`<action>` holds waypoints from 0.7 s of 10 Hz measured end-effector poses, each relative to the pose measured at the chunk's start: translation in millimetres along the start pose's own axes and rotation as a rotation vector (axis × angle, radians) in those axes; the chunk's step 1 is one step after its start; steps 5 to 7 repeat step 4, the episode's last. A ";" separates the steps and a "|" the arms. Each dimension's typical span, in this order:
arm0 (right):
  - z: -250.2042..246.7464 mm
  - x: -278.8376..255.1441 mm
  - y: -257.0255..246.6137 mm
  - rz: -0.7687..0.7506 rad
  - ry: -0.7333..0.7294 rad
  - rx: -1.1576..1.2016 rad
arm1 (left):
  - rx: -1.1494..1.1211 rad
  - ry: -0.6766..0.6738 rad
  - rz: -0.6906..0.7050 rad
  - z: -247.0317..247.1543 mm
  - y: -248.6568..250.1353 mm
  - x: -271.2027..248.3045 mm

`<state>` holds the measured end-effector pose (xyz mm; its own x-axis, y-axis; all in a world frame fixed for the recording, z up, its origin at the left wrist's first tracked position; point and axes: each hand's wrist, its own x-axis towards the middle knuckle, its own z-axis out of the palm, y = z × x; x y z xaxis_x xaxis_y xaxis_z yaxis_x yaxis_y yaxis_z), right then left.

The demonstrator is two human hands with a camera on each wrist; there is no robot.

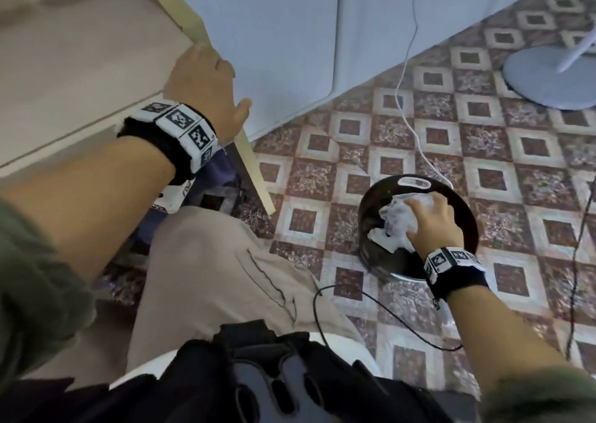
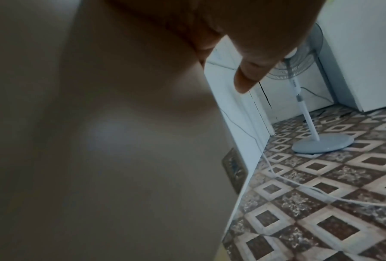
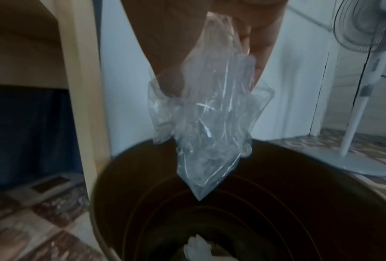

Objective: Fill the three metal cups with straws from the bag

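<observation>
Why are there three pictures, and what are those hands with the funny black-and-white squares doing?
No machine here: a person wears three cameras. The big picture comes from a camera on their head, looking down. The other two come from cameras strapped to each wrist; the checkered squares are on those wristbands.

The left hand rests on the edge of a beige table; its wrist camera sees mostly that table and a standing fan on the patterned floor.

The right hand holds a crumpled clear plastic bag over a dark round bin on the floor. No straws or cups are visible here.
</observation>
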<state>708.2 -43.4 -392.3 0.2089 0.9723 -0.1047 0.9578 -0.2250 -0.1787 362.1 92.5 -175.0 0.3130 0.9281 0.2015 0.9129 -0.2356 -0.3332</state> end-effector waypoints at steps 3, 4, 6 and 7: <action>77.6 52.7 21.6 0.083 -0.292 -0.017 | 0.031 0.132 -0.066 2.7 13.5 -9.1; 101.5 65.1 26.6 0.101 -0.531 -0.090 | 0.033 0.122 -0.105 6.1 15.5 -7.4; 101.5 65.1 26.6 0.101 -0.531 -0.090 | 0.033 0.122 -0.105 6.1 15.5 -7.4; 101.5 65.1 26.6 0.101 -0.531 -0.090 | 0.033 0.122 -0.105 6.1 15.5 -7.4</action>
